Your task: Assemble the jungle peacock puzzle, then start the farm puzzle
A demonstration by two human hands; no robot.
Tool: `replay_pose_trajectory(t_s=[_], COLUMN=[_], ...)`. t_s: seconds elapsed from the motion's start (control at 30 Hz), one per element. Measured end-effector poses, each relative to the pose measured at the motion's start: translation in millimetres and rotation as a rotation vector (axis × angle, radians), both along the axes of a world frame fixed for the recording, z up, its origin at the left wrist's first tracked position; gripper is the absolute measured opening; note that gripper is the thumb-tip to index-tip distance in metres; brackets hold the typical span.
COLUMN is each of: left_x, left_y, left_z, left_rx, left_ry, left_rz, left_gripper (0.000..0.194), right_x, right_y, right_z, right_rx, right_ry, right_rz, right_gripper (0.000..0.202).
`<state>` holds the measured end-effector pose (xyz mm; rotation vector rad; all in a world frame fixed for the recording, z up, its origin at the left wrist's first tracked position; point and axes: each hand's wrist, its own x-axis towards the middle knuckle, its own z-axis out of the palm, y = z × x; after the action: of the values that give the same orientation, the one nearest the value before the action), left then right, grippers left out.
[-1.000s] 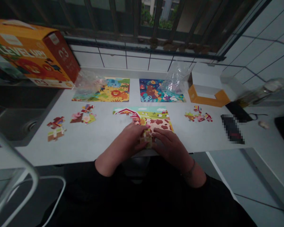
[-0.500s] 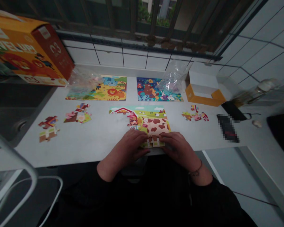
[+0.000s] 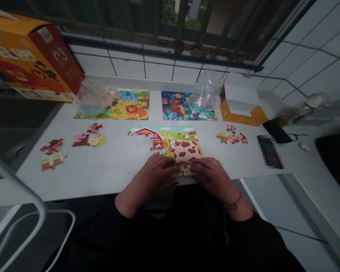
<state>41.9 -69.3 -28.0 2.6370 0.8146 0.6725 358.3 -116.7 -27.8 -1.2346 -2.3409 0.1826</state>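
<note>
A partly joined farm jigsaw puzzle [image 3: 184, 145] lies flat near the counter's front edge, showing a spotted cow, a red barn roof and a farmer. My left hand [image 3: 160, 172] grips a puzzle piece at the bottom edge, fingers on top and thumb at the near side. Opposite it, my right hand [image 3: 211, 172] pinches the bottom right puzzle piece [image 3: 187, 168] below the cow. A thin gap shows between the two bottom pieces. My fingers partly cover both. The lower left of the picture is open counter.
Loose puzzle pieces lie at the left [image 3: 53, 155] and right [image 3: 232, 136]. Behind are a lion picture [image 3: 133, 107], a night-forest picture [image 3: 175, 107], plastic bags [image 3: 205, 90], a yellow box [image 3: 240, 115], a large orange box [image 3: 53, 60] and a blurred-out dark object [image 3: 269, 151].
The view has shifted slightly. My right fingers have come a little further over the bottom right piece, and the bottom pieces lie flatter. My left hand stays nearly in place.
</note>
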Motion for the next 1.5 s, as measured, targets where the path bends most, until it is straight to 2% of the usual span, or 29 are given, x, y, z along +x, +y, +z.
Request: replay_pose_trajectory(t_s=[0.1, 0.2, 0.4, 0.8, 1.0, 1.17, 1.3, 1.4, 1.5], left_x=[0, 0, 1, 1, 2, 3, -1, -17, -51], left_y=[-1, -2, -2, -3, -4, -9, -12, -9, -1], left_z=[0.7, 3.6, 8.1, 6.7, 4.6, 9.4, 12.8, 16.8, 23.1], left_rx=[0.051, 0.044, 0.039, 0.032, 0.034, 0.034, 0.017, 0.004, 0.028], left_ry=[0.068, 0.103, 0.08, 0.101, 0.108, 0.119, 0.083, 0.047, 0.068], left_rz=[-0.029, -0.037, -0.039, -0.024, -0.012, -0.001, 0.005, 0.089, 0.325], left_gripper=[0.052, 0.055, 0.051, 0.047, 0.044, 0.044, 0.041, 0.035, 0.028], right_x=[-1, -2, -4, -8, -11, -16, -21, -23, -23], right_y=[0, -1, -2, -2, -2, 4, 11, 15, 14], right_z=[2.2, 2.3, 1.0, 4.7, 3.2, -2.1, -4.1, -4.0, -5.3], right_rx=[-0.004, -0.005, -0.009, -0.041, -0.031, 0.033, 0.041, 0.053, 0.054], right_ry=[-0.009, -0.013, 0.006, -0.018, -0.005, -0.005, 0.029, 0.044, 0.065], right_rz=[-0.005, -0.014, -0.014, -0.025, -0.029, -0.027, -0.022, -0.018, -0.021], right_gripper=[0.029, 0.028, 0.027, 0.029, 0.024, 0.011, 0.013, 0.019, 0.02])
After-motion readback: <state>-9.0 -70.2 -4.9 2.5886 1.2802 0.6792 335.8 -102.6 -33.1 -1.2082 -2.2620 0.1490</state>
